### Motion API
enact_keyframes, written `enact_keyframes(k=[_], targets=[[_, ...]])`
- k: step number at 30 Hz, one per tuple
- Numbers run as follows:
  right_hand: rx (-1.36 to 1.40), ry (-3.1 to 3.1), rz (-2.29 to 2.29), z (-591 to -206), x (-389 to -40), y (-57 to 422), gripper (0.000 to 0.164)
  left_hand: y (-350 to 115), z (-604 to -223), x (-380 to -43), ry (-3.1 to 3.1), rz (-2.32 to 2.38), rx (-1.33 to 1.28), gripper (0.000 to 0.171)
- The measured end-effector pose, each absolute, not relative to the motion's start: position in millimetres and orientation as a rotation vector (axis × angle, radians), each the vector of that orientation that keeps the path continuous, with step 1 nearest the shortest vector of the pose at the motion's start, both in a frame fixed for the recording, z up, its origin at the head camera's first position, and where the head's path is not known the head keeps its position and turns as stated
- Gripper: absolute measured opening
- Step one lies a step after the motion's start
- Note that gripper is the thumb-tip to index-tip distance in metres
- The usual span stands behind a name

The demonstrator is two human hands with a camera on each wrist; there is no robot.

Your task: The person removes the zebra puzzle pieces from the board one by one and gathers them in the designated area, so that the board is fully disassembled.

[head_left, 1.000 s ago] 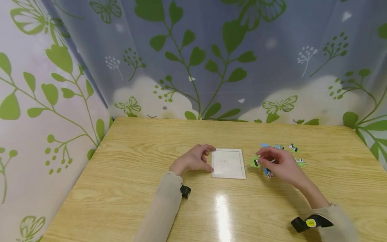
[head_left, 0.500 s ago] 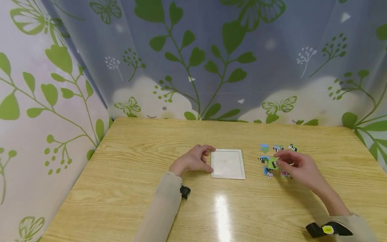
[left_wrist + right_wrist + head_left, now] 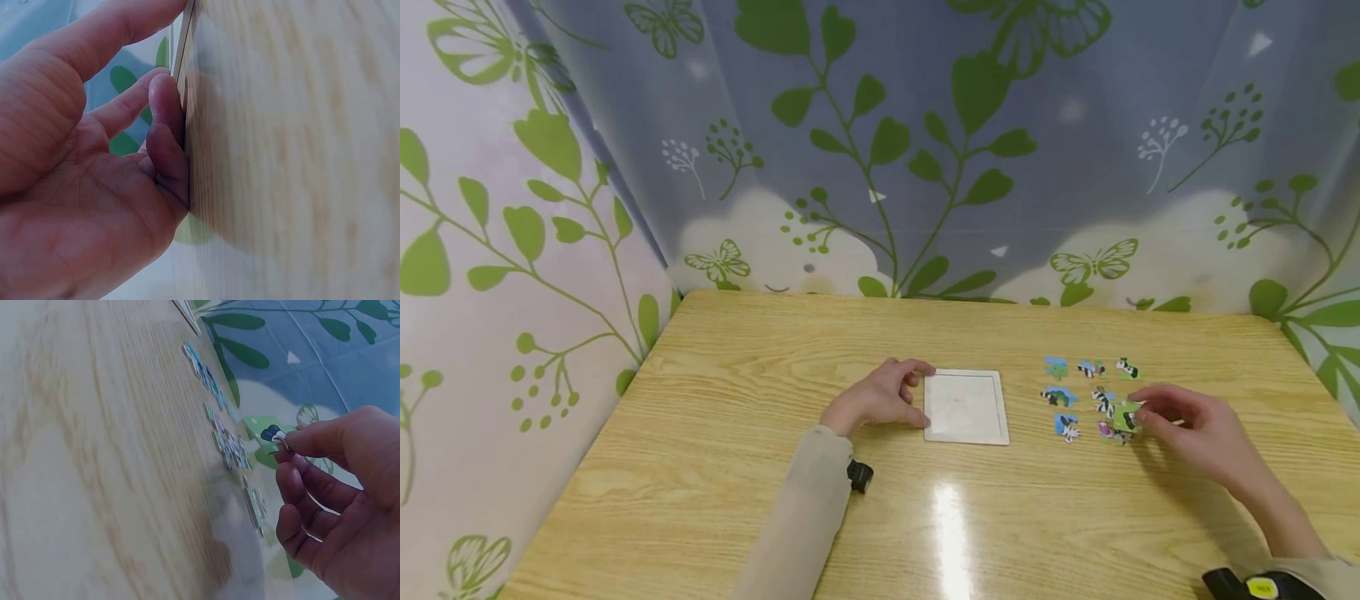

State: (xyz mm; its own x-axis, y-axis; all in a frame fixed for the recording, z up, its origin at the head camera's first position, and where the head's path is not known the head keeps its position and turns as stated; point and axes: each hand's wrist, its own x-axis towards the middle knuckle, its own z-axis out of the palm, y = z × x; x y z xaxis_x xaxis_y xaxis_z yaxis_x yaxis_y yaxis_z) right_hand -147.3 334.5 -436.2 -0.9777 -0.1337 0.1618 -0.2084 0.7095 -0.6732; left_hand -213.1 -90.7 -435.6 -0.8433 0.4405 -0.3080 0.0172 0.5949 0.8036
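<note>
In the head view, a square white puzzle tray (image 3: 966, 407) with a thin raised border lies on the table. My left hand (image 3: 880, 396) holds the tray at its left side, index finger at the far corner and thumb near the front one. The left wrist view shows the other fingers of that hand (image 3: 106, 162) curled beside the tray's edge. My right hand (image 3: 1206, 433) pinches a green puzzle piece (image 3: 1125, 417) with a black-and-white print, raised over the loose pieces. Thumb and fingertips cover part of this piece (image 3: 265, 432) in the right wrist view.
Several loose puzzle pieces lie in rough rows right of the tray, among them a blue-green piece (image 3: 1056, 367), a zebra piece (image 3: 1066, 427) and a panda piece (image 3: 1127, 367). A leaf-patterned curtain (image 3: 880, 167) hangs behind the wooden table (image 3: 737, 358).
My right hand has moved right with the green piece, away from the tray and across the loose pieces, uncovering those on the left. My left hand stays at the tray.
</note>
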Motion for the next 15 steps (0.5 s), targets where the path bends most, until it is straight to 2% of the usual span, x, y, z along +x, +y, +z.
enact_keyframes(k=[15], targets=[[0.243, -2.897, 0.885, -448, -143, 363, 0.017, -91, -436, -213, 2.344, 1.172, 0.37, 0.071]])
